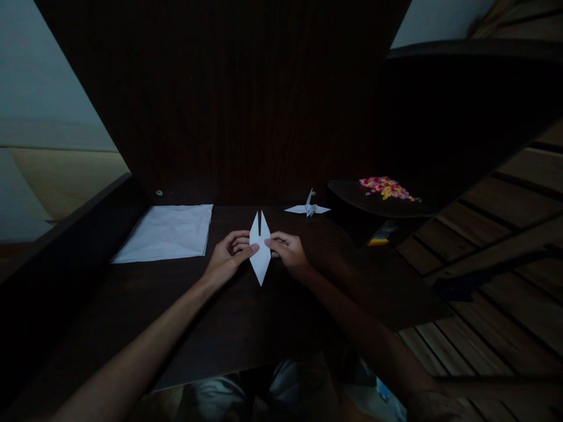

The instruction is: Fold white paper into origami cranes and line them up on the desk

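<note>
Between my two hands is a folded white origami paper (260, 258), a long diamond with a slit between two narrow points at its far end. My left hand (232, 249) grips its left edge, thumb on top and fingers curled behind. On the opposite edge, my right hand (288, 249) pinches it the same way. The paper's single point faces me. Just beyond, to the right, stands a finished white paper crane (309, 208) with its wings spread.
White paper sheets (169, 231) lie stacked at the left of the dark desk (211, 328). On a rounded shelf (347, 196) to the right is a pile of small pink, red and yellow pieces (387, 187). A tall dark panel (246, 105) rises behind the desk.
</note>
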The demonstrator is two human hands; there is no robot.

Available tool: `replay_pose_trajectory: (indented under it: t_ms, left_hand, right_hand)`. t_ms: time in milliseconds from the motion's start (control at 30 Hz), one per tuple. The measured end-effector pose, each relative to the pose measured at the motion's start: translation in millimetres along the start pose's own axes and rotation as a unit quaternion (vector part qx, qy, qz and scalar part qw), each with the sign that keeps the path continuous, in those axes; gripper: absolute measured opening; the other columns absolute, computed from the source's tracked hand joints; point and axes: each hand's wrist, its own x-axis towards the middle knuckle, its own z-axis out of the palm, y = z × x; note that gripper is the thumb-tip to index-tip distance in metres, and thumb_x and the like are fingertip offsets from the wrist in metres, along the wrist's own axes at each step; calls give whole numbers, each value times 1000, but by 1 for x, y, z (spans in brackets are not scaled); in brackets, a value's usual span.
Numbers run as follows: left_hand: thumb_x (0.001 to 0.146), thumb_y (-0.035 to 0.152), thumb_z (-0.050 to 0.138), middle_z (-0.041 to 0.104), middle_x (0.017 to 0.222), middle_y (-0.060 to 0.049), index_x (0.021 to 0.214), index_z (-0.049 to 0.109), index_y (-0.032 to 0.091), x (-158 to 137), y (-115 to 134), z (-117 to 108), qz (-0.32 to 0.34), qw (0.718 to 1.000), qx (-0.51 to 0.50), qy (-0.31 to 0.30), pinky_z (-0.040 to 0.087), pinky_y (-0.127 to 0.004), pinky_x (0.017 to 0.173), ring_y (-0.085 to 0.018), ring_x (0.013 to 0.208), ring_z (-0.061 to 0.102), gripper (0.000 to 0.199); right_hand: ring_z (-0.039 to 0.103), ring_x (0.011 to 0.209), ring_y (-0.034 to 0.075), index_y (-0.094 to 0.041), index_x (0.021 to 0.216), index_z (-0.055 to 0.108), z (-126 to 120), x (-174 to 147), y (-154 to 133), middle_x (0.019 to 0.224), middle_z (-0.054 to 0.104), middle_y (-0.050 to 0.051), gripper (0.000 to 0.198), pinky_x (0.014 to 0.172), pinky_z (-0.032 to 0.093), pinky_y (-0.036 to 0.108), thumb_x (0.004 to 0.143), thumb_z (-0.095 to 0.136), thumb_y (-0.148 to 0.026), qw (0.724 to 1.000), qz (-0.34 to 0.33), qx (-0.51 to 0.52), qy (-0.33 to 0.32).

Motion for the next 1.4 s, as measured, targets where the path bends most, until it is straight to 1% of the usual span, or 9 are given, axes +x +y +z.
replay_pose_trajectory:
  t_ms: [133,233,367,533,733,933,1033,1167,1400]
  left_hand:
    - [64,31,78,69,81,-2,96,63,14,-1,0,0,-30,999,2,-25,49,-26,73,-15,77,64,40]
    - [63,31,79,69,79,-2,91,64,14,0,-2,-1,-37,999,6,-36,49,-26,71,-15,74,64,36]
    - [61,29,80,71,80,-3,88,67,14,1,-3,-3,-29,999,-4,-42,49,-26,73,-16,75,65,33]
    - [66,30,77,73,85,-6,101,68,14,1,1,-4,-52,994,-36,-86,49,-30,75,-19,76,67,39]
    - [68,27,76,74,91,-8,108,67,14,2,2,-5,-79,987,-70,-125,49,-31,79,-20,80,68,43]
    - [69,26,77,74,94,-8,106,68,15,4,-1,-7,-83,982,-73,-151,48,-29,81,-18,83,68,39]
    - [69,26,77,73,93,-7,102,69,16,4,-2,-8,-82,981,-67,-163,49,-26,78,-16,81,67,36]
    - [67,28,78,73,86,-6,94,69,15,3,-1,-8,-84,985,-43,-147,50,-26,71,-16,75,67,31]
    - [62,33,80,72,82,-5,85,64,15,1,1,-6,-83,989,-3,-123,48,-25,62,-16,68,66,33]
  right_hand:
    - [58,59,11,-15,69,67,1,1,2,67,65,1,24,51,46,21,60,75,-35,1000,24,16,6]
    - [58,59,11,-15,71,69,0,3,3,67,65,1,25,52,47,21,60,76,-36,1000,17,15,-2]
    - [58,59,11,-15,67,68,-4,9,5,67,62,1,29,52,49,22,64,75,-42,998,0,30,-50]
    - [56,57,12,-16,76,66,-9,17,9,66,58,0,33,46,49,23,70,71,-48,987,-1,101,-126]
    - [56,53,10,-18,84,65,-12,22,13,68,61,-1,36,45,50,22,61,81,-41,978,8,150,-142]
    - [55,52,9,-18,88,64,-16,26,15,69,63,-1,38,46,49,21,60,82,-36,974,-1,175,-147]
    - [55,53,9,-19,90,62,-17,24,11,73,63,-1,38,47,50,22,61,82,-35,974,-3,165,-154]
    - [55,54,9,-21,95,57,-22,23,3,79,61,-2,37,47,49,22,64,78,-28,977,-16,127,-171]
    - [56,59,11,-23,106,51,-31,23,-6,80,56,-3,51,48,50,23,62,76,-20,979,-102,12,-175]
